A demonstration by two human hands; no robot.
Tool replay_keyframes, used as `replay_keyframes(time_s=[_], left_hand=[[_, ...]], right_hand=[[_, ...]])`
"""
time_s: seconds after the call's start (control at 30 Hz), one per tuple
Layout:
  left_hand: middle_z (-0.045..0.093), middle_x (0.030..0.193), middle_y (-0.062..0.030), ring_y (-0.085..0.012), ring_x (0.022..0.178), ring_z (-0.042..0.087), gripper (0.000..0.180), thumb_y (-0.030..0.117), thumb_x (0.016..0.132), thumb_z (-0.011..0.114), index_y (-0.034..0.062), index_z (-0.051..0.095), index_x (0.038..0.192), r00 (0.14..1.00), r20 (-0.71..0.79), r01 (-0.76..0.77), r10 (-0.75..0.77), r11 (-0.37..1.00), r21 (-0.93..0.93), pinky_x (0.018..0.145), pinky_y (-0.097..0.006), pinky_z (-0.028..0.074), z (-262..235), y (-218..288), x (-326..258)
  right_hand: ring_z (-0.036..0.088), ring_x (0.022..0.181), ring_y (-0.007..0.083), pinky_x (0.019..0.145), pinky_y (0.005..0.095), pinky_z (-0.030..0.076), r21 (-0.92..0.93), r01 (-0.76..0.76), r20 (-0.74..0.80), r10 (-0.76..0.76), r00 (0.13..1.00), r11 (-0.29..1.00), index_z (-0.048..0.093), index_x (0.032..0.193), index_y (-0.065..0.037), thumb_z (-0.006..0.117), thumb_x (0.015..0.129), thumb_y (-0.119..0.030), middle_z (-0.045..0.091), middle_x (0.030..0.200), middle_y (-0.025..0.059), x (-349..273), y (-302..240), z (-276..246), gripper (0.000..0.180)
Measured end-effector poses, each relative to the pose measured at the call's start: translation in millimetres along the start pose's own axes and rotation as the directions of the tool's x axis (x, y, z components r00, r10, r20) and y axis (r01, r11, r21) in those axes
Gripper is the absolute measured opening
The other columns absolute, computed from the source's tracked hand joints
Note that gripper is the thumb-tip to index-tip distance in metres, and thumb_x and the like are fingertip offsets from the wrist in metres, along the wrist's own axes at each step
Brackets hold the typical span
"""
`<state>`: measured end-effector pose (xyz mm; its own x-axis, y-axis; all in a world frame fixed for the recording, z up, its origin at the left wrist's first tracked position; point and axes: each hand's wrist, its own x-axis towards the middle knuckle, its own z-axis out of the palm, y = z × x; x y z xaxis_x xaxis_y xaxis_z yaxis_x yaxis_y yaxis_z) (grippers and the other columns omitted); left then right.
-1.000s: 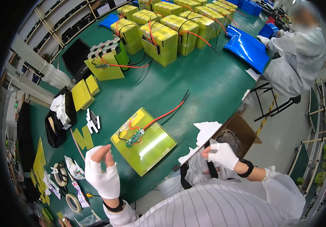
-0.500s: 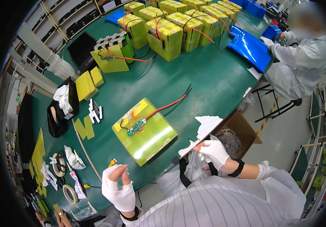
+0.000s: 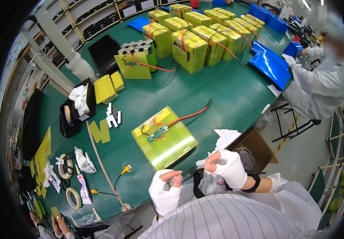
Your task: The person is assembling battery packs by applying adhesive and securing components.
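Pack (image 3: pixel 170 146), squarish, flat-topped, glossy yellow-green

No lettering is sharp enough here to make out word for word. A white tube (image 3: pixel 82 187) near the table's (image 3: pixel 219 99) near left corner bears coloured print, red and blue, too small to read. Toward the left edge, a small pale label (image 3: pixel 84 117) sits on the outer side of a black box (image 3: pixel 91 95). Beyond the far edge, pale labels (image 3: pixel 129 10) front dark boxes on a shelf, their text likewise unreadable.
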<state>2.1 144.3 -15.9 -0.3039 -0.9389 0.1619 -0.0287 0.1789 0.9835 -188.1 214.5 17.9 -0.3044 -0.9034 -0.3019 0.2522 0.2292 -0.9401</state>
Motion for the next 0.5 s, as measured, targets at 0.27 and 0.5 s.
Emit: replay_keyframes(time_s=[0.27, 0.5], left_hand=[[0.061, 0.087, -0.0042, -0.0091, 0.07, 0.055, 0.019, -0.002, 0.077, 0.078, 0.0009, 0.069, 0.094, 0.985, 0.087, 0.161, -0.147, 0.967, -0.197, 0.064, -0.022, 0.042, 9, -5, 0], [0.059, 0.071, -0.0048, -0.0117, 0.06, 0.054, 0.019, 0.001, 0.069, 0.083, 0.0059, 0.069, 0.081, 0.97, -0.02, -0.228, 0.243, 0.935, 0.273, 0.053, -0.024, 0.042, 16, -1, -1]], right_hand=[[0.059, 0.073, 0.0114, 0.067, 0.0253, 0.046, -0.062, 0.135, 0.173, -0.122, 0.977, 0.989, 0.071, 0.086, -0.001, 0.075, 0.083, -0.008, 0.066, 0.085, 0.0051, 10, 21, 10, 0.009], [0.062, 0.067, 0.0128, 0.061, 0.0283, 0.047, -0.251, 0.237, 0.246, -0.175, 0.953, 0.939, 0.078, 0.087, -0.009, 0.075, 0.079, -0.014, 0.069, 0.077, 0.0044, 28, 17, -6, 0.01]])
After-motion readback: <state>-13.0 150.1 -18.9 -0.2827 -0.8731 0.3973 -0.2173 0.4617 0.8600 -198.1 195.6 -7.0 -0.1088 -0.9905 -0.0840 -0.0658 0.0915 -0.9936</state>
